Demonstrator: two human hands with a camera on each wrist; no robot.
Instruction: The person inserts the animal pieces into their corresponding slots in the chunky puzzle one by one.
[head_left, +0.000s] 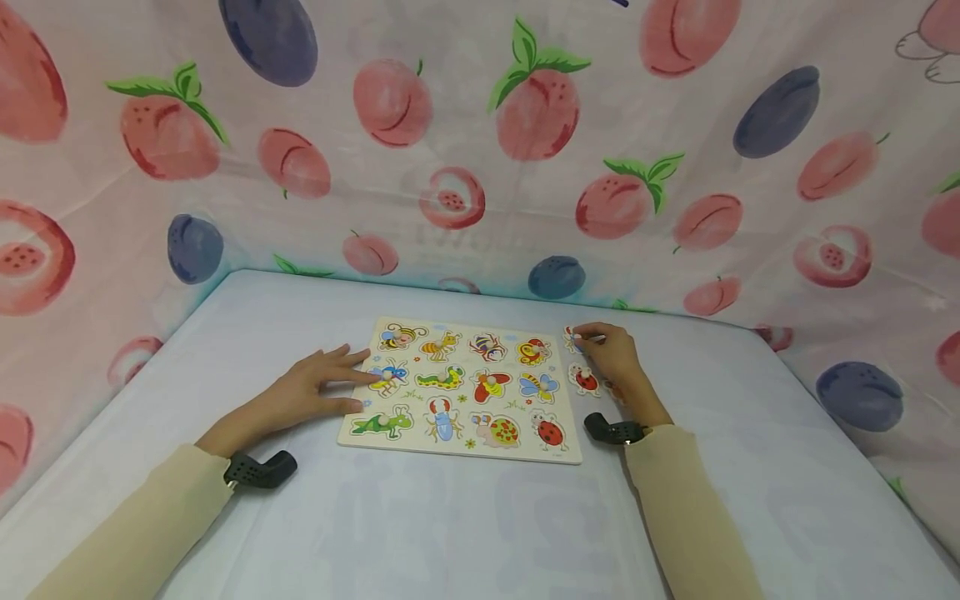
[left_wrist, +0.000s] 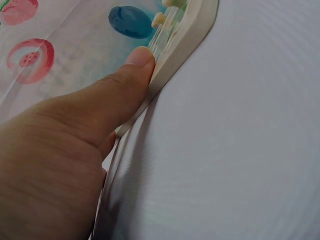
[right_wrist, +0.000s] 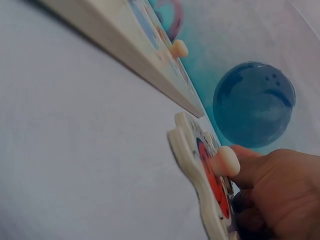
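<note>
A wooden knob puzzle board (head_left: 454, 452) with insect pictures lies on the table. My left hand (head_left: 303, 390) rests on its left edge with fingers spread over the top, near a blue-headed insect piece (head_left: 387, 377). In the left wrist view, the thumb (left_wrist: 135, 70) lies along the board's edge (left_wrist: 175, 57). Just right of the board's far corner, my right hand (head_left: 611, 354) pinches a small puzzle piece (head_left: 570, 338), mostly hidden by the fingers. Nearer me is a loose ladybug piece (head_left: 583, 381), its round knob (right_wrist: 227, 161) showing in the right wrist view.
Another loose piece (head_left: 613, 392) is partly hidden under the right wrist. The white-covered table (head_left: 420, 533) meets a fruit-printed curtain (head_left: 480, 233) at its back and sides. Each wrist carries a black camera mount (head_left: 258, 471).
</note>
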